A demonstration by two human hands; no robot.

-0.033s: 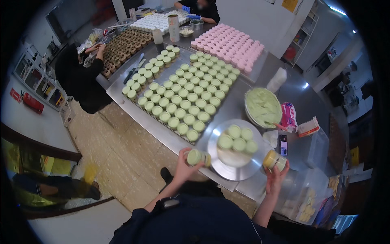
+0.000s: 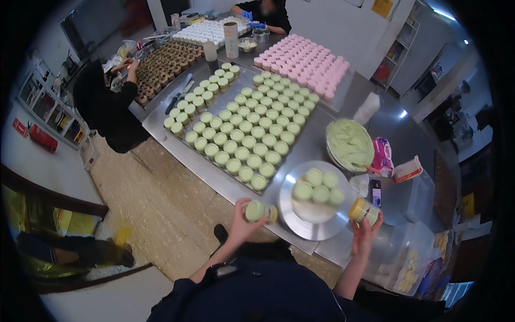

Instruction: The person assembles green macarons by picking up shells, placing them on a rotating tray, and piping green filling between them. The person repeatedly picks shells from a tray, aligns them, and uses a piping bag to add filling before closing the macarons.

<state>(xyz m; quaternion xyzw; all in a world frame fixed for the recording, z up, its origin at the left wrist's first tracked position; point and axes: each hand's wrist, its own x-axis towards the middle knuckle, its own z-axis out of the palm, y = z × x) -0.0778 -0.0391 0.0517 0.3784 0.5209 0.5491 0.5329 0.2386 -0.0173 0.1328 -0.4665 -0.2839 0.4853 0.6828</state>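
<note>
My left hand [image 2: 242, 223] is closed round a small green-topped dessert cup [image 2: 255, 211], held tilted in front of the table edge. Right beside that cup shows a yellowish rim [image 2: 272, 214]; whether it belongs to a second cup I cannot tell. In my right hand [image 2: 366, 234] is a small tilted cup [image 2: 363, 211] with a yellow end, a pale body and a dark mark. Between my hands stands a round metal stand [image 2: 289, 217], bearing several green-topped cups [image 2: 320, 194]. A large tray of green-topped cups [image 2: 244, 139] lies beyond it.
A bowl of green cream [image 2: 348, 142], a pink packet [image 2: 382, 154], a phone [image 2: 375, 192] and a clear plastic box [image 2: 405, 252] sit to the right. Pink-topped cups [image 2: 303, 61] fill another tray at the back. Two co-workers [image 2: 110, 102] [image 2: 271, 16] are at the table's far sides.
The whole view has shifted slightly, so the table things appear a little further right and lower. Both hands keep hold of the same cups.
</note>
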